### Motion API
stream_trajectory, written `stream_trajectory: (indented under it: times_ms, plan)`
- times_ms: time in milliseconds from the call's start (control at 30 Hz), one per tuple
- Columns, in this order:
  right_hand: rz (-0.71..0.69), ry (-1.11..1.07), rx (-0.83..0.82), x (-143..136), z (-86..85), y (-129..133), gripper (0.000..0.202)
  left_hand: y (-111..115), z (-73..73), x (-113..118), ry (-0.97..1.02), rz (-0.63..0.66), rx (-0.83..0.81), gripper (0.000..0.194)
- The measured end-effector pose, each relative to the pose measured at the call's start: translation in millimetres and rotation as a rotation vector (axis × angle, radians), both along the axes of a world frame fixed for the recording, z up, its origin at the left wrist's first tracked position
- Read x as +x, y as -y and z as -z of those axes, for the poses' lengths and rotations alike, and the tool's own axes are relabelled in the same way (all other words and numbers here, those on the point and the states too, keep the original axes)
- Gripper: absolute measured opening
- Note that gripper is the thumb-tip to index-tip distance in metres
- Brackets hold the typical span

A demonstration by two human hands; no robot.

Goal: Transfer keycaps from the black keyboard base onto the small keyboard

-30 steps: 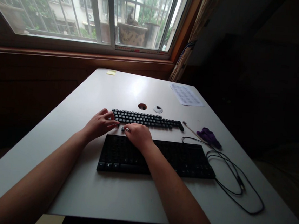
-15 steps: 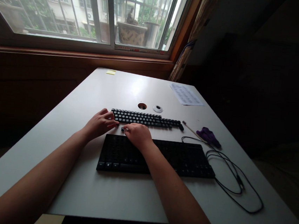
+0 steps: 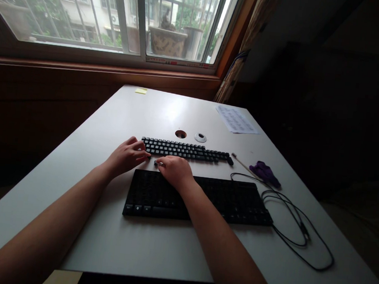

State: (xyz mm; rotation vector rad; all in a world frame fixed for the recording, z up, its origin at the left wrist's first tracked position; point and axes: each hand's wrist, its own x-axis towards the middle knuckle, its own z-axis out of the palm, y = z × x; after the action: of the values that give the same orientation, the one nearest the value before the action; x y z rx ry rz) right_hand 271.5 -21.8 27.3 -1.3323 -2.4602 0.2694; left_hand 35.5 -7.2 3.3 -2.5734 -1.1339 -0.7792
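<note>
Rows of loose black keycaps [image 3: 175,148] lie across the middle of the white table. In front of them is a black keyboard [image 3: 231,199] with most keycaps off; several remain along its near edge. My left hand [image 3: 129,154] is at the left end of the rows, its fingertips closed on a small dark keycap [image 3: 148,157]. My right hand [image 3: 175,169] is over the keyboard's back edge, fingers pinched on a small thing I cannot make out. A dark keycap [image 3: 156,162] shows at its fingertips.
On the right of the white table [image 3: 99,240] are a coiled black cable [image 3: 299,255], a purple cloth [image 3: 265,173] and a thin stick [image 3: 242,164]. Farther back are a printed sheet [image 3: 237,120], a yellow note [image 3: 141,91], a round hole [image 3: 181,134] and its cover [image 3: 200,137].
</note>
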Motion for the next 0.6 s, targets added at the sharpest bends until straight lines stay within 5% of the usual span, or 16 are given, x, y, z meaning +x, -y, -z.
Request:
stream_trajectory:
  times_ms: [600]
  plan:
    - [0.005, 0.126, -0.023, 1, 1.6, -1, 0.032, 10, -13.1, 3, 0.039, -0.06, 0.018, 0.02]
